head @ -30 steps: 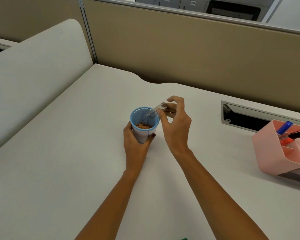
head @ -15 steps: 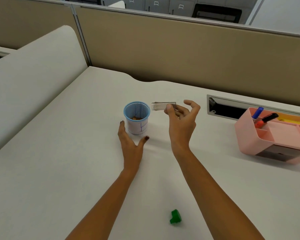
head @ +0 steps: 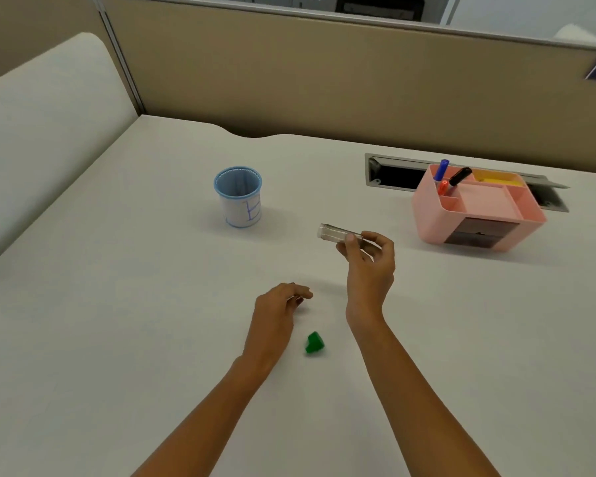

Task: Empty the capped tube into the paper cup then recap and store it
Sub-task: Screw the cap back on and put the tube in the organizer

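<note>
A clear tube [head: 336, 233] with no cap lies level in the air, its open mouth pointing left, pinched at its right end by my right hand [head: 369, 266]. The blue-rimmed paper cup [head: 239, 196] stands upright and alone on the white desk [head: 117, 304], far left of the tube. A small green cap [head: 314, 342] lies on the desk near me. My left hand [head: 277, 311] hovers just left of and above the cap, fingers loosely curled, holding nothing.
A pink desk organiser [head: 475, 210] with blue, red and black markers stands at the right. Behind it is a grey cable slot [head: 389, 172] in the desk. A beige partition wall [head: 324, 77] closes the back.
My left hand let go of the cup and drew back toward the green cap. My right hand carried the tube away from the cup, to the right and nearer me.
</note>
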